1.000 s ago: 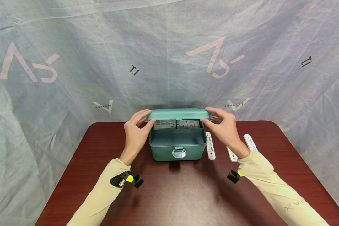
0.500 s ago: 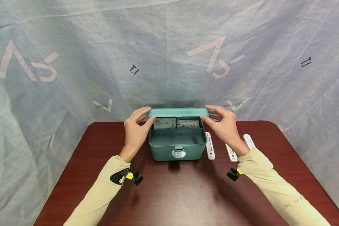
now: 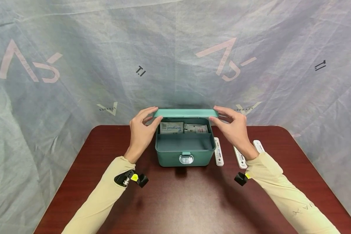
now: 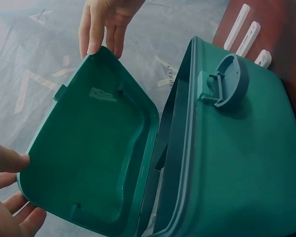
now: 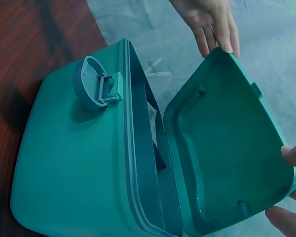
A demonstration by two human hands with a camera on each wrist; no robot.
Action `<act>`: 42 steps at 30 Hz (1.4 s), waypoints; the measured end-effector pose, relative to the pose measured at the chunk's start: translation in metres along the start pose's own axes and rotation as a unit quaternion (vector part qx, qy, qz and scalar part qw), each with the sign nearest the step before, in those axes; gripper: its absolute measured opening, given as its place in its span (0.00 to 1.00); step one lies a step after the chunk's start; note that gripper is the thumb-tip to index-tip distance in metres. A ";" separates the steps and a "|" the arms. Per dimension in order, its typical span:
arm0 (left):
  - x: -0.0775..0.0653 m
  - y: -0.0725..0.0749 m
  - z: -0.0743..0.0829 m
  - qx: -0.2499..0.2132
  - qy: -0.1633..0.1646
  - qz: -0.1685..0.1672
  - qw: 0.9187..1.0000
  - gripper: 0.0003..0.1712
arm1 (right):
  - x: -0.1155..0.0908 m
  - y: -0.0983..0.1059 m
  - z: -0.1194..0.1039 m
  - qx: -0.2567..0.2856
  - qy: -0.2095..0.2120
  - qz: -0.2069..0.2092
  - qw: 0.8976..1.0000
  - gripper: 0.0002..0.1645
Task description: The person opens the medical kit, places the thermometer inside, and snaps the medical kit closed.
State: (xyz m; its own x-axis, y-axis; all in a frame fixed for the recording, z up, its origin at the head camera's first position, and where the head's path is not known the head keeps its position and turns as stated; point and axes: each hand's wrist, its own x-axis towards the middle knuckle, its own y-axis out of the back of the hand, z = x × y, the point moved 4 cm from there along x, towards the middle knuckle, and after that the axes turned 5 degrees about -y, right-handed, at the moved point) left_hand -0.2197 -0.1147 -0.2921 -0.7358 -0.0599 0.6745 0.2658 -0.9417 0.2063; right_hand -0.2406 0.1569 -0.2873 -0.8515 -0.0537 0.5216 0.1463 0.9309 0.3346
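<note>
A green box [image 3: 184,159] stands on the table with its hinged lid [image 3: 185,113] raised. My left hand [image 3: 141,131] grips the lid's left corner between thumb and fingers. At the opposite corner my right hand [image 3: 232,130] pinches the lid the same way. Both wrist views show the lid's hollow inside [image 4: 93,143] tipped well back from the box. In the box's rear compartment lie a packet marked "Surgical" [image 3: 171,127] and another small packet [image 3: 196,128]. A divider separates them from the bare front compartment. The oval latch [image 3: 186,158] hangs on the box's front wall.
Three white, narrow strips with printed marks lie on the table right of the box: one strip [image 3: 218,152] beside it, a middle strip [image 3: 240,158] and a far strip [image 3: 258,146] partly behind my right forearm. A grey cloth [image 3: 175,65] hangs behind the table [image 3: 175,201].
Both hands have swung the lid further up and back, staying at its corners. More of the rear compartment and its packets shows now. The box has stayed in place.
</note>
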 end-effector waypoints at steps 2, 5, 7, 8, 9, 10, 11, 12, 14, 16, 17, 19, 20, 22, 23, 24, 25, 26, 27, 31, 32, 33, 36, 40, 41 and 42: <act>0.001 -0.001 0.000 -0.004 -0.002 0.000 1.000 0.17 | 0.001 0.000 -0.001 0.000 0.003 0.002 1.000 0.21; 0.002 -0.001 -0.001 -0.006 -0.003 0.000 1.000 0.18 | 0.001 0.001 -0.001 0.000 0.001 0.003 1.000 0.21; 0.003 -0.003 -0.005 -0.006 -0.003 0.001 1.000 0.18 | 0.001 0.002 -0.001 -0.003 -0.003 0.003 1.000 0.21; 0.004 -0.004 -0.008 -0.006 -0.003 0.001 1.000 0.18 | 0.002 0.002 -0.001 -0.005 -0.005 0.003 1.000 0.21; 0.004 -0.005 -0.013 -0.007 -0.004 0.002 1.000 0.18 | 0.002 0.003 0.000 -0.007 -0.006 0.004 1.000 0.21; 0.005 -0.006 -0.018 -0.007 -0.005 0.002 1.000 0.19 | 0.002 0.003 0.000 -0.007 -0.007 0.004 1.000 0.21; 0.006 -0.007 -0.022 -0.007 -0.006 0.002 1.000 0.19 | 0.003 0.003 0.000 -0.010 -0.008 0.005 1.000 0.21; 0.007 -0.007 -0.026 -0.008 -0.008 0.002 1.000 0.19 | 0.004 0.004 -0.001 -0.013 -0.009 0.008 1.000 0.21; 0.009 -0.009 -0.033 -0.007 -0.010 0.002 1.000 0.19 | 0.005 0.005 -0.001 -0.019 -0.011 0.011 1.000 0.20; 0.011 -0.009 -0.037 -0.003 -0.013 0.001 1.000 0.19 | 0.006 0.005 -0.002 -0.025 -0.013 0.014 1.000 0.20; 0.012 -0.009 -0.037 -0.001 -0.013 0.000 1.000 0.18 | 0.006 0.005 -0.003 -0.027 -0.014 0.015 0.999 0.20; 0.013 -0.009 -0.039 0.006 -0.013 -0.003 1.000 0.18 | 0.008 0.005 -0.003 -0.030 -0.014 0.017 0.999 0.20; 0.014 -0.009 -0.040 0.010 -0.012 -0.005 1.000 0.18 | 0.008 0.005 -0.003 -0.031 -0.013 0.019 0.999 0.20; 0.016 -0.009 -0.040 0.016 -0.012 -0.008 1.000 0.18 | 0.010 0.004 -0.001 -0.032 -0.008 0.021 0.999 0.20; 0.017 -0.009 -0.041 0.019 -0.012 -0.008 1.000 0.18 | 0.011 0.004 0.000 -0.031 -0.007 0.022 0.999 0.20; 0.018 -0.009 -0.041 0.023 -0.012 -0.009 1.000 0.18 | 0.013 0.004 0.004 -0.030 -0.006 0.024 0.999 0.20; 0.019 -0.009 -0.041 0.025 -0.011 -0.009 1.000 0.18 | 0.015 0.003 0.009 -0.029 -0.005 0.025 0.999 0.20; 0.019 -0.009 -0.042 0.029 -0.010 -0.010 0.999 0.18 | 0.016 0.003 0.013 -0.030 -0.006 0.026 0.999 0.20; 0.020 -0.009 -0.042 0.032 -0.009 -0.010 0.999 0.18 | 0.018 0.003 0.018 -0.030 -0.007 0.026 0.999 0.21; 0.023 -0.009 -0.044 0.045 -0.003 -0.012 0.999 0.18 | 0.023 0.002 0.034 -0.037 -0.014 0.031 0.999 0.21; 0.023 -0.009 -0.044 0.048 -0.003 -0.011 0.999 0.18 | 0.023 0.002 0.035 -0.040 -0.014 0.032 0.999 0.21; 0.024 -0.009 -0.045 0.050 -0.002 -0.011 0.999 0.18 | 0.024 0.002 0.035 -0.041 -0.013 0.033 0.999 0.21; 0.026 -0.009 -0.045 0.053 -0.002 -0.010 0.999 0.18 | 0.025 0.002 0.035 -0.046 -0.009 0.035 0.998 0.20; 0.027 -0.010 -0.045 0.052 -0.002 -0.009 0.999 0.18 | 0.028 0.003 0.034 -0.047 -0.009 0.038 0.998 0.20; 0.028 -0.010 -0.045 0.052 -0.002 -0.009 0.999 0.18 | 0.028 0.003 0.034 -0.048 -0.010 0.039 0.998 0.20; 0.028 -0.010 -0.045 0.051 -0.002 -0.009 0.999 0.18 | 0.029 0.003 0.034 -0.047 -0.010 0.040 0.998 0.20</act>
State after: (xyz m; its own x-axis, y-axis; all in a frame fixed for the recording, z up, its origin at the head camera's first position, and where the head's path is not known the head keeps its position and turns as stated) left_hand -0.2712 -0.1217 -0.3070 -0.7388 -0.0423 0.6726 0.3155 -0.9036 0.2897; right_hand -0.2819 0.1706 -0.2981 -0.8454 0.0278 0.5334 0.2598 0.8939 0.3652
